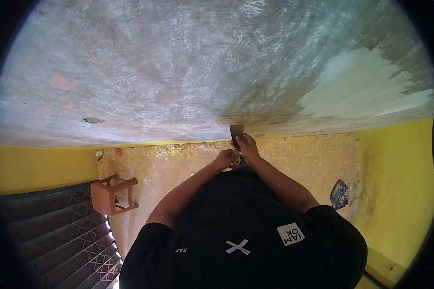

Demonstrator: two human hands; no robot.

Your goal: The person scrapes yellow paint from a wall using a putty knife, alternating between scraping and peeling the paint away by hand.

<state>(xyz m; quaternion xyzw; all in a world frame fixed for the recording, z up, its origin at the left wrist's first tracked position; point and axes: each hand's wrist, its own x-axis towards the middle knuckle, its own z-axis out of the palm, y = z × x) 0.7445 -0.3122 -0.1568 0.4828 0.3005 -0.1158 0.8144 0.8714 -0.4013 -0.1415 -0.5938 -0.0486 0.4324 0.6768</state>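
Pinches the scraper [237, 130] near its blade with the right hand [249, 147], above the floor's [294, 164] wall-side edge. Curls the left hand [225, 159] nearby; cannot tell whether gripping. Looks light, thin, fairly stiff; probably best to grasp by the handle.
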